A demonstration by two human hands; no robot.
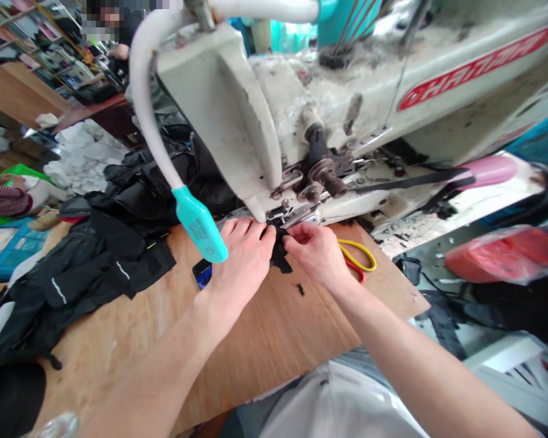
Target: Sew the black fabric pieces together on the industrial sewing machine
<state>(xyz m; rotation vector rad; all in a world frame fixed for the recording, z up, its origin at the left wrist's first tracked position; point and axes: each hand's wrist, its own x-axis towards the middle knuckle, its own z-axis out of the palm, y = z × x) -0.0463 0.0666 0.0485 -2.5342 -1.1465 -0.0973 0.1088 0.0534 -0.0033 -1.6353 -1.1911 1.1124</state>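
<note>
Under the needle area of a white sewing machine (pixel 223 103) lies a small piece of black fabric (pixel 281 258). My left hand (pixel 246 249) rests palm down at the left of the fabric, its fingers pressed together on it beside the presser foot. At the right of the fabric, the thumb and fingers of my right hand (pixel 313 246) pinch its edge. The needle tip is hidden among the metal parts. A phone (pixel 202 275) lies partly under my left hand. Yellow and red scissor handles (pixel 363 252) stick out behind my right hand.
A turquoise-tipped lamp (pixel 201 225) on a white bent neck hangs over my left hand. Dark garments (pixel 105 249) cover the left of the wooden table (pixel 274 340). Black scraps (pixel 300 288) lie near the middle. Other people sit at the far left and upper left.
</note>
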